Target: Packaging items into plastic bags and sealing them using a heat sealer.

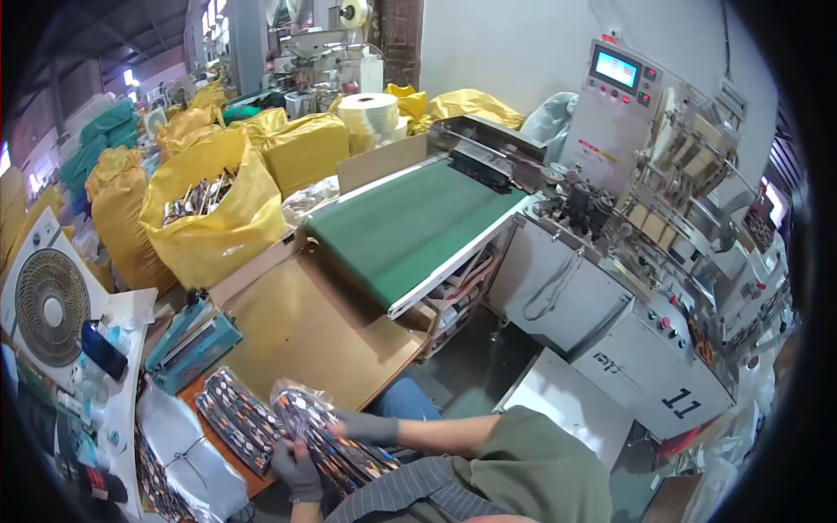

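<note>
A clear plastic bag of slim, dark packets patterned in orange and white (305, 417) lies tilted across my lap. My left hand (298, 469), in a dark grey glove with the thumb and fingertips bare, grips its near left side. From the right, my right hand (367, 428), also gloved, closes on the bag's upper part; its fingers are partly hidden behind the plastic. Just left of my hands, a similar patterned bundle (240, 420) rests on a brown board. Further left lies a stack of clear plastic sheets or bags (187, 453) with a dark tie across it.
A cardboard-lined tray (305, 322) stands ahead, below a green conveyor belt (418, 222). At left are a teal heat sealer (192, 344), a fan (54, 296) and a phone (104, 351). An open yellow sack (209, 227) holds many slim pieces. A white packing machine (628, 322) stands at right.
</note>
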Tool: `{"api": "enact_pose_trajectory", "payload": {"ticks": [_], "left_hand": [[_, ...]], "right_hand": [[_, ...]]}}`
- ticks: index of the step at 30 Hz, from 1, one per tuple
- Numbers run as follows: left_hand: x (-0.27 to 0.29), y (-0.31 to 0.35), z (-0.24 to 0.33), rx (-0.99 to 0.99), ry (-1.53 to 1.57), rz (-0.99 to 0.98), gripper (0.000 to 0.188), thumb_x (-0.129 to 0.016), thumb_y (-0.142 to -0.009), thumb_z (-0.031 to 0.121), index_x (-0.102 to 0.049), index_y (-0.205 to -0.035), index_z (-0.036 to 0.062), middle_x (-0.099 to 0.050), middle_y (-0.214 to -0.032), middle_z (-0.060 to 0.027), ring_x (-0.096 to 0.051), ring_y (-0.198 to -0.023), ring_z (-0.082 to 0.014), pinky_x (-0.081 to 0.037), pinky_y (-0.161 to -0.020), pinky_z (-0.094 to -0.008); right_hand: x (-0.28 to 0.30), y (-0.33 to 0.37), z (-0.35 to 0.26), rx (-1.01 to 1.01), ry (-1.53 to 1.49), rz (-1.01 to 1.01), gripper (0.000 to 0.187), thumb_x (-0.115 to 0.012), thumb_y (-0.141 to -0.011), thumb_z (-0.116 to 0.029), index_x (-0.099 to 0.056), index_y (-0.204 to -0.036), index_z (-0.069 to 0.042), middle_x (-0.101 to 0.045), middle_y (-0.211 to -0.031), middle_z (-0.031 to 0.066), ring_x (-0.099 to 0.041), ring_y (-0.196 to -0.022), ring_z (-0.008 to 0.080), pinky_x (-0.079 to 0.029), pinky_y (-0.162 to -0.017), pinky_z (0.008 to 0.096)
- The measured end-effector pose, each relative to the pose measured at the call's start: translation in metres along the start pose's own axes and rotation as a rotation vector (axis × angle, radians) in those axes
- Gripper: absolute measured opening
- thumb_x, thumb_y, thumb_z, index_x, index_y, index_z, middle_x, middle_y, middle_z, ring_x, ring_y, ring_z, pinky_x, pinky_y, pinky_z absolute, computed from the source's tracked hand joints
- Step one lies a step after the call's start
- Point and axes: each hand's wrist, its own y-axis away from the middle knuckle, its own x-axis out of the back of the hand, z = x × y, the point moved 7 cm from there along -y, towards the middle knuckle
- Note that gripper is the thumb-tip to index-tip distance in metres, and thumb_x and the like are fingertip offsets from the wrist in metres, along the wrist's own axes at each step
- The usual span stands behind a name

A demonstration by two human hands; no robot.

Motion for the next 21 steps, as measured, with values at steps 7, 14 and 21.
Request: {"api": "enact_pose_trajectory", "payload": {"ticks": [7,14,21], "left_hand": [[-0.030,0.006,0.017,0.109,-0.237,-0.488,0.037,-0.065,-0.079,0.026,-0.053,-0.053,0.0035,-0.042,-0.047,-0.0116,-0.046,-0.046,-0.0262,-0.035,-0.046,-0.0359],[-0.058,0.003,0.062,-0.328,-0.384,-0.496,0.016,-0.064,-0.078,0.024,-0.063,-0.071,0.0093,-0.057,-0.065,-0.0108,-0.054,-0.059,-0.0298,-0.044,-0.054,-0.0403],[-0.032,0.060,0.084,-0.232,-0.247,-0.807,0.042,-0.068,-0.069,0.048,-0.053,-0.051,0.0131,-0.049,-0.052,-0.0093,-0.051,-0.052,-0.0270,-0.038,-0.050,-0.0412]], "right_hand": [[0.023,0.059,0.056,-0.373,0.280,0.312,0.084,-0.059,-0.084,-0.044,-0.019,-0.141,0.002,-0.030,-0.142,0.0167,-0.029,-0.132,0.0223,-0.024,-0.107,0.0309],[0.083,0.035,0.057,-0.065,0.774,0.709,0.021,-0.058,-0.081,-0.020,-0.061,-0.094,-0.003,-0.060,-0.093,0.0194,-0.058,-0.079,0.0323,-0.046,-0.072,0.0347],[0.003,0.115,-0.032,0.119,1.376,0.175,0.015,-0.064,-0.077,-0.018,-0.055,-0.071,-0.008,-0.054,-0.067,0.0114,-0.055,-0.061,0.0294,-0.043,-0.052,0.0386]]}}
